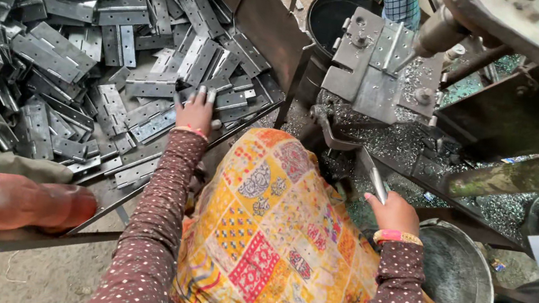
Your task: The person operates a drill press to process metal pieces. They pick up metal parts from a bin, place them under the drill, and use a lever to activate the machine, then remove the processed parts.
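Note:
A big pile of grey metal hinges (78,48) fills a tray at the upper left. My left hand (195,110) reaches into its near right edge, fingers closing on one hinge (221,99). My right hand (393,211) grips a slim metal lever (377,183) that runs up toward a drill press. Under the drill spindle (439,30) a grey metal jig plate (377,66) sits on the machine table, strewn with metal chips. A patterned yellow cloth (273,240) lies over my lap between both arms.
An orange plastic bottle (7,201) lies at the left edge. A black round bucket (331,16) stands behind the jig. A grey metal bowl (458,274) sits at lower right. Another person's checked garment (400,2) shows at the top.

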